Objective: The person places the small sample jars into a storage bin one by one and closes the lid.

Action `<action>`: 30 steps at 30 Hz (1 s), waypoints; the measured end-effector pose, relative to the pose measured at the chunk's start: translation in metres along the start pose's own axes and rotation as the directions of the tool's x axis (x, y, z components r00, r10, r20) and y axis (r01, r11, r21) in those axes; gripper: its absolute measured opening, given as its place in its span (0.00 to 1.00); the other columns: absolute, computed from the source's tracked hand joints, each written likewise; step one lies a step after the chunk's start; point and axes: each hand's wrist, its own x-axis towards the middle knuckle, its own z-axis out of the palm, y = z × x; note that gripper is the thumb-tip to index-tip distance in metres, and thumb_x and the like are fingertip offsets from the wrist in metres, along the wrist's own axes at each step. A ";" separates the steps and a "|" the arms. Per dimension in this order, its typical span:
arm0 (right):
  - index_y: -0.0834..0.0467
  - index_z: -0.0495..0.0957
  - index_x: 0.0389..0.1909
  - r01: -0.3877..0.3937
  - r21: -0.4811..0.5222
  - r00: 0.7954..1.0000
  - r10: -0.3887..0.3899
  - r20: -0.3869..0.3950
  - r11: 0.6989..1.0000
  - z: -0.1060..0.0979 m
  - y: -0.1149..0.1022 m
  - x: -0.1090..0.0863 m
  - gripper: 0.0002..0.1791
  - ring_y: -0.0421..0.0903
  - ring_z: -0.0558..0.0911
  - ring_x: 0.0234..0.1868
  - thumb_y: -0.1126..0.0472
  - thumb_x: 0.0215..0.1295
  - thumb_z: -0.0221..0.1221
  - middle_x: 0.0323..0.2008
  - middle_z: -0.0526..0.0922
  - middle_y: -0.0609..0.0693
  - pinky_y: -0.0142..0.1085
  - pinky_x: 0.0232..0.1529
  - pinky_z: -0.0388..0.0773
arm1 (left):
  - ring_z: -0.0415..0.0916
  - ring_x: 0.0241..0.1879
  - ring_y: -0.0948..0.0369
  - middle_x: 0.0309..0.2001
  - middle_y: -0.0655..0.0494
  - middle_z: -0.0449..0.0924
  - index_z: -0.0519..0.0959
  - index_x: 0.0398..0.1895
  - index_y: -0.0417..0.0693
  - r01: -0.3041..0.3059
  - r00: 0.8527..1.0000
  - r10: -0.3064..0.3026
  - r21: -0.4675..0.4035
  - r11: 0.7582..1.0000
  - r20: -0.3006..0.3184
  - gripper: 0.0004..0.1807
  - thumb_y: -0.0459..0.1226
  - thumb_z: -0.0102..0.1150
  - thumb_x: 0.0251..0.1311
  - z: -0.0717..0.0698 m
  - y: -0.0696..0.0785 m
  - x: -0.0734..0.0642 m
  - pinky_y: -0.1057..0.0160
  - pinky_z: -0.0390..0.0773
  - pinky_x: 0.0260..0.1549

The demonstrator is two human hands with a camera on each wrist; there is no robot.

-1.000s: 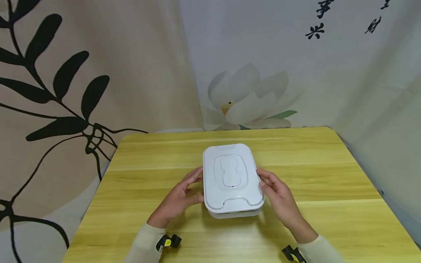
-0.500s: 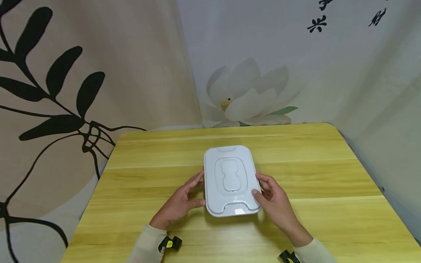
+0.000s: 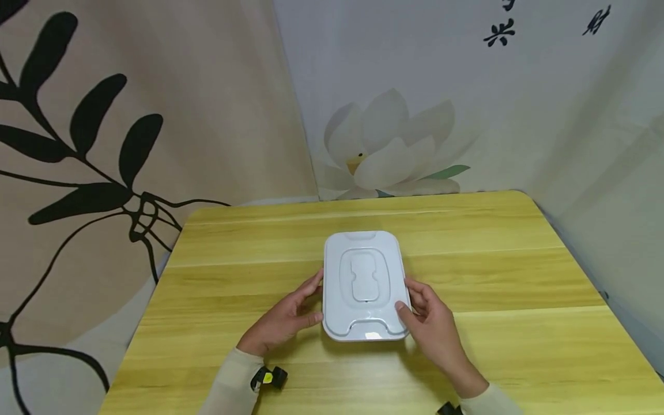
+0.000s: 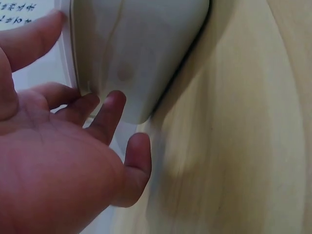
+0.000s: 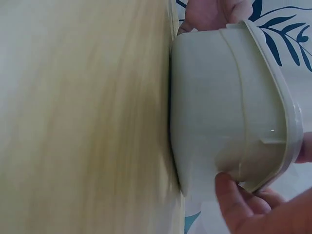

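Observation:
A white lidded plastic box (image 3: 365, 317) lies on the wooden table between the two hands, its lid facing up with a raised oval panel in the middle. In the head view, my left hand (image 3: 282, 320) touches its left edge with thumb and fingertips, the fingers fairly straight. The left wrist view shows that hand's (image 4: 63, 156) fingertips against the box wall (image 4: 141, 53) below the rim. My right hand (image 3: 433, 323) grips the right edge, thumb on top of the lid and fingers below. From the right wrist, fingertips (image 5: 226, 183) press the box's side wall (image 5: 209, 97).
The wooden table (image 3: 519, 276) extends around the box on all sides. Behind it hangs a pale curtain (image 3: 233, 115) printed with dark leaves and a white flower. A small black wrist camera (image 3: 279, 377) sits at the left sleeve.
The box has tipped so its front wall no longer shows in the head view, and it has turned slightly. My right thumb has moved onto the lid. The left hand stays at the left edge.

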 end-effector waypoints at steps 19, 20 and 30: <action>0.56 0.77 0.69 -0.015 -0.094 1.000 0.016 0.016 0.995 -0.013 -0.006 0.000 0.28 0.61 0.85 0.62 0.54 0.71 0.69 0.71 0.79 0.59 0.38 0.51 0.88 | 0.45 0.85 0.46 0.88 0.60 0.38 0.41 0.86 0.75 0.020 1.000 -0.019 0.110 0.994 -0.012 0.49 0.45 0.62 0.74 0.005 0.012 -0.001 0.33 0.49 0.79; 0.56 0.77 0.68 -0.001 -0.125 1.000 0.004 0.020 0.992 -0.015 -0.006 0.000 0.27 0.61 0.84 0.64 0.53 0.72 0.68 0.71 0.78 0.58 0.39 0.53 0.87 | 0.44 0.85 0.46 0.88 0.60 0.38 0.41 0.87 0.74 0.022 1.000 -0.020 0.125 0.992 -0.016 0.49 0.45 0.62 0.75 0.005 0.013 -0.002 0.33 0.49 0.79; 0.56 0.72 0.76 0.255 -0.492 0.966 -0.245 0.087 0.832 -0.052 -0.002 0.007 0.29 0.64 0.63 0.81 0.49 0.80 0.56 0.80 0.67 0.58 0.73 0.71 0.62 | 0.45 0.84 0.41 0.86 0.49 0.47 0.49 0.87 0.53 0.062 0.960 0.126 0.624 0.779 -0.252 0.42 0.57 0.51 0.79 0.017 0.042 -0.023 0.27 0.49 0.76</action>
